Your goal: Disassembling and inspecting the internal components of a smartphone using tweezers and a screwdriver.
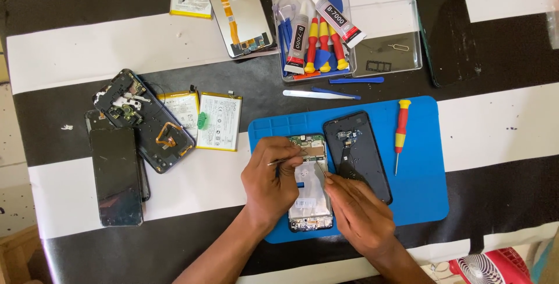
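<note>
Both hands work over the opened phone: left hand pinches tweezers, right hand seemingly grips a thin tool

The tabletop wears broad black and white stripes. On it lies a bright blue mat. The opened phone on the mat shows a silvery white inside with a green board at its top; the back cover beside it is glossy black. The screwdriver has a red handle with yellow bands. The clear plastic box holds red and yellow tools, blue picks and white glue tubes with black and red labels. Two batteries are white edged in yellow. The phone frame is black with a copper-orange ring, and the dark phone is black. A red and white fan sits at the lower corner.
</note>
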